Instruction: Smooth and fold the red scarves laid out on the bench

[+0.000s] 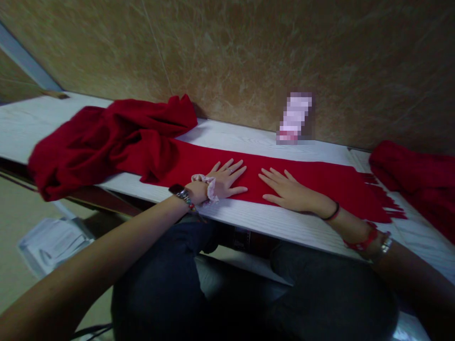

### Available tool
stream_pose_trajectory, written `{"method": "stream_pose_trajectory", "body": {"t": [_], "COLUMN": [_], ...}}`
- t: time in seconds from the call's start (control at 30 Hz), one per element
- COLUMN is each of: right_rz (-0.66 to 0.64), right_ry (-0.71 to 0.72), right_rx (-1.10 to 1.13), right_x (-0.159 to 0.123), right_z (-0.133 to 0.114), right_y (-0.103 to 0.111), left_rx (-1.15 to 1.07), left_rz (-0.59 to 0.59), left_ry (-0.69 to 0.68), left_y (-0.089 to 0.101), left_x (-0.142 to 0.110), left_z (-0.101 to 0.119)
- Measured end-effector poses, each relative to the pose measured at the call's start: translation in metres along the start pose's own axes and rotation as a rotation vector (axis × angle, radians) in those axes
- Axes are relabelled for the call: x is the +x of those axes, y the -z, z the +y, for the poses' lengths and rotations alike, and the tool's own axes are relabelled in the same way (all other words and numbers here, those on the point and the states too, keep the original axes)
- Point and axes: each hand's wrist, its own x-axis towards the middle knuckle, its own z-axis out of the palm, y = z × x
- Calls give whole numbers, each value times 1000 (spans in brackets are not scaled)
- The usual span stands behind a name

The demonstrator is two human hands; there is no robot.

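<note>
A long red scarf (313, 177) lies stretched along a white shelf-like table (270, 225), its fringed end to the right and its other end bunched in a heap (103, 142) at the left. My left hand (222, 180) rests flat on the scarf with fingers spread, a ring on one finger and a pink scrunchie and watch at the wrist. My right hand (289, 192) also lies flat and open on the scarf just to the right, a black band on the wrist. Neither hand grips anything.
A blurred pink-white object (295, 118) stands against the brown marbled wall behind the scarf. Another red cloth (419, 182) lies at the right end of the table. My dark-trousered legs are under the table edge; white sheets (53, 241) lie on the floor at left.
</note>
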Motion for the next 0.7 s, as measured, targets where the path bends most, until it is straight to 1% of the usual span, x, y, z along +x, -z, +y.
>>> {"method": "stream_pose_trajectory", "body": {"t": [0.07, 0.13, 0.2, 0.27, 0.3, 0.37, 0.43, 0.53, 0.63, 0.7], "right_rz": [-28, -18, 52, 130, 140, 99, 33, 9, 47, 79], "right_ry": [10, -9, -56, -88, -91, -86, -91, -116, -162, -207], "right_rx": [16, 50, 75, 77, 71, 49, 17, -31, -73, -93], "right_x": [-3, -3, 0, 7, 10, 16, 18, 9, -11, -25], "right_z": [3, 5, 4, 1, -1, -4, -4, 4, 23, 36], "right_y": [3, 6, 9, 8, 7, 5, 3, 1, -1, -1], "left_rx": [-13, -24, -25, -14, -7, -4, -15, -20, -17, -16], "left_rz": [-26, -43, -31, 22, 53, 72, 39, 9, 41, 54], "left_ry": [7, 30, 53, 56, 51, 52, 79, 122, 140, 161], "left_y": [-4, -3, 2, 6, 8, 8, 4, -4, -11, -12], "left_x": [1, 0, 0, 2, 4, 8, 11, 10, 4, 0], "left_z": [-1, -2, 0, 5, 7, 11, 10, 0, -13, -17]}}
